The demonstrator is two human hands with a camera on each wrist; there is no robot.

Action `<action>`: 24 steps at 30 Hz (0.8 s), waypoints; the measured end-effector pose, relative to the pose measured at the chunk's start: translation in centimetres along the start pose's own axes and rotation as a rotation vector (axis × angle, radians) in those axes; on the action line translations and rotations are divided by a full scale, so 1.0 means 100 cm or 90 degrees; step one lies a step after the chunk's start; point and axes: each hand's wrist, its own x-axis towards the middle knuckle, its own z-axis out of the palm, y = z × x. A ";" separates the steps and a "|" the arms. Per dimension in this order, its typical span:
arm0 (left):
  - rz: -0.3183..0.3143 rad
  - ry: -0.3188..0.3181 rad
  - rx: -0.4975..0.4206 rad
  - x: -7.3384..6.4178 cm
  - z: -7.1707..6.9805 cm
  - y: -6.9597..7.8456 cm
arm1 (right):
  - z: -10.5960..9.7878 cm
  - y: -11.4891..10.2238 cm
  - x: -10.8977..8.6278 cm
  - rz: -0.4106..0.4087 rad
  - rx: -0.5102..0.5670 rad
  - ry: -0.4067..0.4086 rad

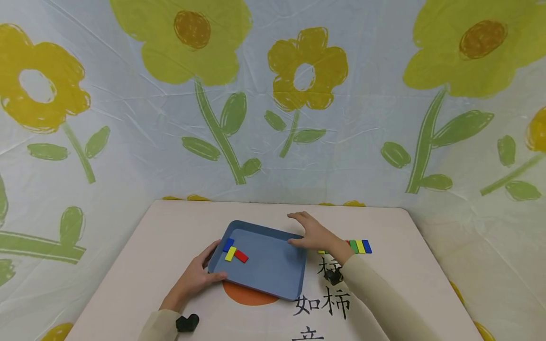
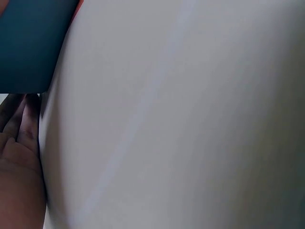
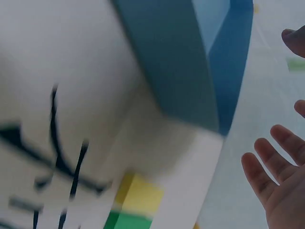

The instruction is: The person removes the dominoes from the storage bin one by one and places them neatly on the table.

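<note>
A blue-grey rectangular tray (image 1: 268, 260) lies at a slant in the middle of the head view. My left hand (image 1: 198, 272) grips its left side, thumb over the rim and fingers at the outer wall. Inside, near the left end, a blue block (image 1: 229, 244), a yellow block (image 1: 231, 254) and a red block (image 1: 241, 256) lie close together. By the tray's far right corner, my right hand (image 1: 317, 234) has its fingers spread and straight. The right wrist view shows that hand (image 3: 286, 186) apart from the tray wall (image 3: 176, 62).
A row of coloured blocks (image 1: 360, 246) lies on the table right of the tray, partly hidden behind the right wrist. Black characters (image 1: 337, 303) and an orange shape (image 1: 249, 294) mark the table cover. A flower-patterned cloth (image 1: 358, 142) hangs behind and at both sides.
</note>
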 end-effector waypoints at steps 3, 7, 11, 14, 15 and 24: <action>-0.002 -0.002 0.003 0.000 0.000 0.000 | 0.016 -0.016 0.011 -0.024 -0.003 -0.022; -0.002 -0.001 0.006 0.000 0.000 -0.002 | 0.033 -0.038 0.022 -0.048 -0.010 -0.051; 0.008 0.003 0.004 0.000 -0.001 -0.002 | 0.049 -0.056 0.031 -0.063 -0.002 -0.082; 0.019 0.003 0.004 0.000 -0.002 -0.002 | 0.063 -0.064 0.037 -0.062 0.000 -0.101; 0.021 0.004 0.004 0.000 -0.002 -0.001 | 0.068 -0.065 0.039 -0.062 0.001 -0.105; 0.010 -0.004 0.012 0.000 0.000 -0.001 | 0.093 -0.076 0.050 -0.067 -0.023 -0.141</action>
